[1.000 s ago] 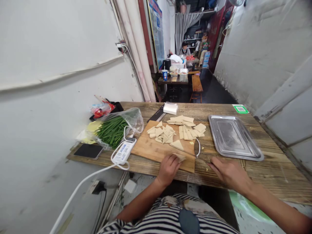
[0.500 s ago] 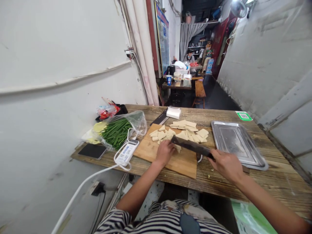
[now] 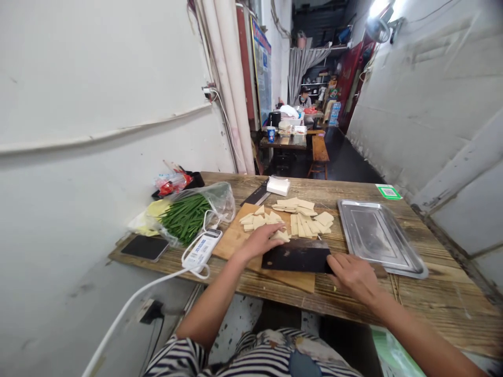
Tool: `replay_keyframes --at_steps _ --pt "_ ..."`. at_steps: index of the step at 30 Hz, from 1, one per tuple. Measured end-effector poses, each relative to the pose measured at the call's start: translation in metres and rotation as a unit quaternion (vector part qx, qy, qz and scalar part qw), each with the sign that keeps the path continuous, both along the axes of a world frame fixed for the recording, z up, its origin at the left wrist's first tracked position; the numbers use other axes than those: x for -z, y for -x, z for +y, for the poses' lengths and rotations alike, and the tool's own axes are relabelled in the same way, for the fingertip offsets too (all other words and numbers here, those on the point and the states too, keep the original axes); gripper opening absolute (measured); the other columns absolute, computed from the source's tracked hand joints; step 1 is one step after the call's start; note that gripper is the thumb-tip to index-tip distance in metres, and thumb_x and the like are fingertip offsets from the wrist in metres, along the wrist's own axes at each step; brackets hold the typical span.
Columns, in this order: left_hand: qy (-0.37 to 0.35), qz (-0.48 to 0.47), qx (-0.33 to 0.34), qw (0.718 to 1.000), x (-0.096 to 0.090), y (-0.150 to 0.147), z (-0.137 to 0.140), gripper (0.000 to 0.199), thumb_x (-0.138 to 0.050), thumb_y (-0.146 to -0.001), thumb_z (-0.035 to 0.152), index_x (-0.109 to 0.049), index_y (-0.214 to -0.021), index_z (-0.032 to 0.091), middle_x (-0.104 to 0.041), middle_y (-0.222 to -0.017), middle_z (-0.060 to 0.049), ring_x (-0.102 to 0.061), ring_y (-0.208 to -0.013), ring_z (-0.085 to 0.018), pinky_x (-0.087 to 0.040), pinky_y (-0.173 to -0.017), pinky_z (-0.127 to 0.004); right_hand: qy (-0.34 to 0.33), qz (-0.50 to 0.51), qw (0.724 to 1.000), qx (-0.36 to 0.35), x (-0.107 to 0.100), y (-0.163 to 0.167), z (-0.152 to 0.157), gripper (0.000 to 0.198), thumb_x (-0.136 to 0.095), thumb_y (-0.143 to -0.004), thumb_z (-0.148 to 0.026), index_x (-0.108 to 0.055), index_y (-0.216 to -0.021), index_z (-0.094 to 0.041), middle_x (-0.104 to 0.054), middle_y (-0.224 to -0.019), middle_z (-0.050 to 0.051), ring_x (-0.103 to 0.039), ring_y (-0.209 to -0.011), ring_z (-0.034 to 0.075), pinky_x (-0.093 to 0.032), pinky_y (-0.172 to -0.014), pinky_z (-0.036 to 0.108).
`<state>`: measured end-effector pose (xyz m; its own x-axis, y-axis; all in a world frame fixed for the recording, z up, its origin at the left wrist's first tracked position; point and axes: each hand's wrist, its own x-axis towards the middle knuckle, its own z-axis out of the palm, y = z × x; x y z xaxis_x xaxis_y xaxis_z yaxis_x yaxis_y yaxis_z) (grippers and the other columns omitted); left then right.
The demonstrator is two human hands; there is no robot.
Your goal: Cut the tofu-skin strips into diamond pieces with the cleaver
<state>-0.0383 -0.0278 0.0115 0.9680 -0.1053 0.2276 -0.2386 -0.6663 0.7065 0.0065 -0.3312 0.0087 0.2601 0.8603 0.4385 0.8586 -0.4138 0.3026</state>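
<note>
My right hand [image 3: 353, 275] is closed round the handle of a dark, wide-bladed cleaver [image 3: 296, 258]. Its blade lies tilted nearly flat over the front right of a wooden cutting board [image 3: 231, 245]. Just behind the blade, my left hand [image 3: 261, 242] has its thumb and fingers round a few pale, flat tofu slices [image 3: 281, 236]. Cut tofu pieces [image 3: 255, 221] are heaped on the board beyond that hand. More tofu slices [image 3: 304, 226] fan out to the right, and a stack of them [image 3: 294, 204] lies at the back.
A metal tray [image 3: 381, 238] lies on the right of the wooden table. On the left are bagged green chives [image 3: 186, 217], a white power strip [image 3: 202, 251] with its cord, and a phone [image 3: 144, 247]. A white box [image 3: 278, 186] stands behind the board. A person [image 3: 304, 99] sits far back.
The cleaver has come down from the tofu toward me, its blade turning flatter. My left hand has shifted slightly and its fingers have stretched over the cut slices.
</note>
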Motion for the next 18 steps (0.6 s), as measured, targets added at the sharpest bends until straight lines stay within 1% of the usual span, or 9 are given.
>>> replay_keyframes --at_steps 2,3,5,7,8,11,13,16,18 --pt "0.027 0.033 0.006 0.999 -0.003 -0.003 0.004 0.042 -0.069 -0.08 0.027 -0.065 -0.122 0.02 -0.069 -0.119 -0.007 -0.065 -0.104 -0.022 -0.049 -0.095 -0.033 -0.006 -0.002 1.0 -0.011 0.001 0.004 0.0 0.015 -0.064 -0.077 -0.013 -0.059 -0.091 -0.013 -0.058 -0.074 0.004 -0.056 -0.068 0.021 -0.041 -0.064 0.031" --pt "0.032 0.031 -0.01 0.999 -0.003 -0.006 0.007 0.038 -0.068 -0.08 0.026 -0.068 -0.117 0.02 -0.07 -0.115 -0.005 -0.066 -0.102 -0.021 -0.05 -0.093 -0.032 -0.01 -0.003 1.0 -0.015 0.001 0.007 -0.002 0.014 -0.062 -0.079 -0.013 -0.059 -0.093 -0.012 -0.058 -0.075 0.004 -0.056 -0.069 0.021 -0.041 -0.065 0.031" --pt "0.021 0.0 -0.082 0.996 0.001 -0.013 0.015 0.033 -0.067 -0.081 0.025 -0.07 -0.113 0.019 -0.071 -0.114 -0.005 -0.066 -0.104 -0.02 -0.049 -0.094 -0.029 -0.028 -0.004 0.999 -0.018 0.002 0.014 -0.006 0.012 -0.056 -0.083 -0.014 -0.059 -0.094 -0.01 -0.059 -0.076 0.006 -0.057 -0.07 0.021 -0.042 -0.065 0.031" --pt "-0.003 -0.033 -0.162 0.986 0.009 -0.024 0.024 0.032 -0.065 -0.082 0.023 -0.069 -0.114 0.017 -0.07 -0.116 -0.007 -0.065 -0.107 -0.02 -0.049 -0.096 -0.03 -0.046 0.004 0.999 -0.008 0.006 0.022 -0.013 0.012 -0.051 -0.087 -0.014 -0.059 -0.094 -0.01 -0.06 -0.078 0.008 -0.058 -0.071 0.022 -0.044 -0.065 0.032" --pt "-0.016 -0.043 -0.19 0.981 0.014 -0.03 0.028 0.032 -0.063 -0.083 0.021 -0.069 -0.115 0.016 -0.07 -0.116 -0.008 -0.064 -0.107 -0.02 -0.048 -0.097 -0.031 -0.054 0.011 0.999 0.001 0.009 0.027 -0.017 0.014 -0.048 -0.089 -0.015 -0.06 -0.095 -0.01 -0.061 -0.079 0.008 -0.059 -0.071 0.021 -0.044 -0.065 0.032" --pt "-0.053 -0.051 -0.223 0.972 0.028 -0.044 0.041 0.027 -0.06 -0.084 0.018 -0.07 -0.109 0.015 -0.07 -0.112 -0.011 -0.063 -0.107 -0.023 -0.046 -0.1 -0.037 -0.074 0.02 0.996 0.044 0.018 0.04 -0.031 0.019 -0.044 -0.094 -0.019 -0.06 -0.097 -0.01 -0.063 -0.081 0.009 -0.062 -0.071 0.02 -0.047 -0.066 0.031" --pt "-0.08 -0.06 -0.242 0.965 0.033 -0.05 0.046 0.023 -0.059 -0.085 0.02 -0.072 -0.104 0.015 -0.069 -0.112 -0.013 -0.061 -0.109 -0.025 -0.044 -0.101 -0.042 -0.087 0.023 0.992 0.085 0.026 0.049 -0.04 0.021 -0.044 -0.095 -0.023 -0.062 -0.097 -0.012 -0.065 -0.081 0.008 -0.063 -0.069 0.02 -0.049 -0.063 0.03" --pt "-0.108 -0.072 -0.277 0.952 0.031 -0.047 0.043 0.029 -0.052 -0.089 0.02 -0.067 -0.113 0.012 -0.062 -0.122 -0.018 -0.056 -0.114 -0.029 -0.042 -0.101 -0.048 -0.096 0.034 0.982 0.156 0.037 0.059 -0.051 0.022 -0.045 -0.096 -0.026 -0.063 -0.093 -0.016 -0.065 -0.075 0.005 -0.064 -0.063 0.019 -0.05 -0.058 0.031" --pt "-0.124 -0.096 -0.292 0.943 0.029 -0.033 0.034 0.034 -0.048 -0.091 0.019 -0.062 -0.121 0.011 -0.057 -0.128 -0.02 -0.053 -0.118 -0.03 -0.041 -0.102 -0.049 -0.096 0.037 0.977 0.187 0.045 0.063 -0.059 0.021 -0.048 -0.095 -0.029 -0.064 -0.092 -0.017 -0.064 -0.069 0.004 -0.062 -0.056 0.021 -0.049 -0.052 0.032"
